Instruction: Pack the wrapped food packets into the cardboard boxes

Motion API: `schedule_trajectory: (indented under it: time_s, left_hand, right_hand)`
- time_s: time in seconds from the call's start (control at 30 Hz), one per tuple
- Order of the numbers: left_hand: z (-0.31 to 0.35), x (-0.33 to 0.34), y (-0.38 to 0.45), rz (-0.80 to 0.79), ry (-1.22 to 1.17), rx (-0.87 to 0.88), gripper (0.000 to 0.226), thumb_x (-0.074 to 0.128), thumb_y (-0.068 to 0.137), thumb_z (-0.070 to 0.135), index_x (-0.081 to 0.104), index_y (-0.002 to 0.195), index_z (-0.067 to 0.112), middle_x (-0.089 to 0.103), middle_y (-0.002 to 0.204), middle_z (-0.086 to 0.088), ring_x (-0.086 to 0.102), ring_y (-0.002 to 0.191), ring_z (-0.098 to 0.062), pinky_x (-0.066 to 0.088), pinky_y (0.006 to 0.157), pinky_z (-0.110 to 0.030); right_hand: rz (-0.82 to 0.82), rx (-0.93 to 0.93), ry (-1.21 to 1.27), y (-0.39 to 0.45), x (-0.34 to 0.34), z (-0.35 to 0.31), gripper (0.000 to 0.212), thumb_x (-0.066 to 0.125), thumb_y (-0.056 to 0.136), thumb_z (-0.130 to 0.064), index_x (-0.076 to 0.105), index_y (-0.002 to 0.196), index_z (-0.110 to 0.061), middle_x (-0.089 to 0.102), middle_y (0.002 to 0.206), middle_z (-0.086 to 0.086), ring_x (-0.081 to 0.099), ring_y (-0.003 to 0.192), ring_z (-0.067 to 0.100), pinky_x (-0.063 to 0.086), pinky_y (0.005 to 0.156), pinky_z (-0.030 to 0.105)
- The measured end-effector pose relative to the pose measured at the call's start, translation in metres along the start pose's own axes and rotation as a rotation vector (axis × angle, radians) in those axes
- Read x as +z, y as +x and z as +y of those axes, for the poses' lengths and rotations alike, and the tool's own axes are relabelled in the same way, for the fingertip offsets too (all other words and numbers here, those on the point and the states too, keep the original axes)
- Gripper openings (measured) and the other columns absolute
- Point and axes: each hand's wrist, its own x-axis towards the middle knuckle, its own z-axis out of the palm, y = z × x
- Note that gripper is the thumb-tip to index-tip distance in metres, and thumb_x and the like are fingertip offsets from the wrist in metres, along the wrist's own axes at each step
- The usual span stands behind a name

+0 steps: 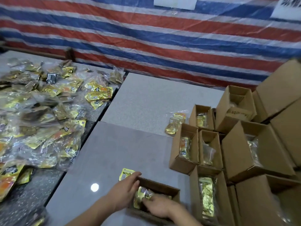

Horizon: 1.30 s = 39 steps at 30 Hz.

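A small open cardboard box (pixel 164 189) sits on the grey table in front of me. My left hand (pixel 126 186) rests with straight fingers along its left wall. Inside the box, my right hand (pixel 158 206) presses down on a gold wrapped packet (pixel 140 195). Another gold packet (pixel 126 173) lies just beyond the box's left corner. A big heap of gold and yellow packets in clear bags (pixel 40 115) covers the left table.
Several open cardboard boxes (pixel 184 162) holding gold packets stand packed together at the right, with larger boxes (pixel 276 88) stacked behind them. A lone bagged packet (pixel 175 123) lies beside them. Grey table slabs (pixel 146 101) stretch ahead, and a red-white-blue striped tarp (pixel 162 38) hangs behind.
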Motion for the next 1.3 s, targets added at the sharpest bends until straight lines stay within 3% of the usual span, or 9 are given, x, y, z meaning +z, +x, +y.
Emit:
schedule_trajectory:
  time_s: [0.1, 0.2, 0.37, 0.5, 0.77, 0.87, 0.97, 1.1, 1.3]
  left_hand:
    - [0.005, -0.004, 0.003, 0.003, 0.018, -0.042, 0.038, 0.037, 0.106, 0.036, 0.042, 0.143, 0.029, 0.054, 0.138, 0.011, 0.05, 0.128, -0.009, 0.034, 0.101, -0.016]
    - [0.016, -0.01, 0.011, 0.067, 0.069, -0.105, 0.041, 0.036, 0.106, 0.042, 0.044, 0.142, 0.026, 0.054, 0.14, 0.006, 0.049, 0.13, -0.012, 0.035, 0.107, -0.024]
    - [0.056, -0.035, 0.062, 0.198, 0.132, -0.103, 0.043, 0.039, 0.105, 0.039, 0.046, 0.143, 0.018, 0.054, 0.142, -0.003, 0.05, 0.13, -0.018, 0.036, 0.106, -0.028]
    - [0.095, -0.053, 0.134, 0.233, 0.128, -0.073, 0.045, 0.043, 0.104, 0.035, 0.045, 0.142, 0.011, 0.055, 0.141, -0.011, 0.052, 0.129, -0.026, 0.039, 0.105, -0.034]
    - [0.145, -0.034, 0.309, 0.098, 0.23, -0.109, 0.074, 0.053, 0.092, 0.059, 0.04, 0.141, 0.005, 0.054, 0.137, -0.019, 0.054, 0.124, -0.036, 0.045, 0.096, -0.039]
    - [0.149, -0.012, 0.376, 0.05, 0.185, -0.204, 0.091, 0.064, 0.083, 0.065, 0.034, 0.145, 0.005, 0.052, 0.142, -0.017, 0.051, 0.129, -0.034, 0.044, 0.099, -0.038]
    - [0.139, 0.015, 0.423, 0.053, 0.201, -0.287, 0.078, 0.072, 0.081, 0.053, 0.041, 0.137, 0.007, 0.055, 0.132, -0.014, 0.053, 0.124, -0.033, 0.047, 0.096, -0.038]
    - [0.122, 0.041, 0.452, 0.095, 0.421, -0.215, 0.048, 0.054, 0.095, 0.026, 0.044, 0.137, 0.005, 0.043, 0.137, -0.015, 0.042, 0.128, -0.034, 0.039, 0.104, -0.042]
    - [0.1, 0.024, 0.437, 0.013, 0.246, -0.287, 0.074, 0.063, 0.083, 0.029, 0.028, 0.143, 0.002, 0.051, 0.134, -0.015, 0.056, 0.12, -0.031, 0.05, 0.09, -0.033]
  right_hand:
    - [0.074, -0.106, 0.067, -0.017, -0.024, -0.001, 0.052, 0.038, 0.098, -0.057, 0.071, 0.103, -0.017, 0.069, 0.117, 0.011, 0.063, 0.11, 0.024, 0.046, 0.088, 0.027]
    - [0.19, -0.167, 0.181, -0.023, -0.05, 0.007, 0.039, 0.045, 0.099, -0.049, 0.061, 0.076, -0.023, 0.065, 0.086, -0.003, 0.06, 0.076, 0.011, 0.044, 0.065, 0.024]
    - [0.493, -0.22, 0.506, -0.02, -0.098, 0.009, 0.024, 0.05, 0.101, -0.03, 0.066, 0.085, -0.021, 0.068, 0.087, 0.0, 0.066, 0.086, 0.017, 0.052, 0.08, 0.033]
    - [0.703, -0.229, 0.712, -0.015, -0.154, 0.008, 0.012, 0.052, 0.102, -0.028, 0.064, 0.104, -0.027, 0.062, 0.095, -0.016, 0.058, 0.094, 0.007, 0.04, 0.071, 0.011]
    - [0.855, -0.167, 1.16, 0.014, -0.246, 0.026, 0.042, 0.04, 0.104, -0.039, 0.05, 0.142, -0.023, 0.051, 0.142, -0.004, 0.047, 0.131, 0.017, 0.035, 0.11, 0.039]
    - [0.921, -0.129, 1.193, 0.03, -0.26, 0.044, 0.022, 0.041, 0.102, -0.04, 0.061, 0.107, -0.031, 0.06, 0.127, -0.001, 0.055, 0.12, 0.021, 0.043, 0.102, 0.04]
    - [0.976, -0.129, 1.161, 0.04, -0.271, 0.058, 0.026, 0.042, 0.1, -0.037, 0.057, 0.082, -0.029, 0.064, 0.098, -0.005, 0.062, 0.103, 0.02, 0.048, 0.098, 0.042]
    - [0.98, -0.151, 1.113, 0.055, -0.275, 0.063, 0.027, 0.041, 0.101, -0.044, 0.061, 0.088, -0.032, 0.066, 0.102, -0.007, 0.063, 0.103, 0.018, 0.05, 0.099, 0.044]
    - [0.975, -0.142, 1.12, 0.06, -0.27, 0.047, 0.027, 0.046, 0.102, -0.037, 0.067, 0.09, -0.026, 0.07, 0.09, -0.005, 0.068, 0.084, 0.01, 0.054, 0.088, 0.035]
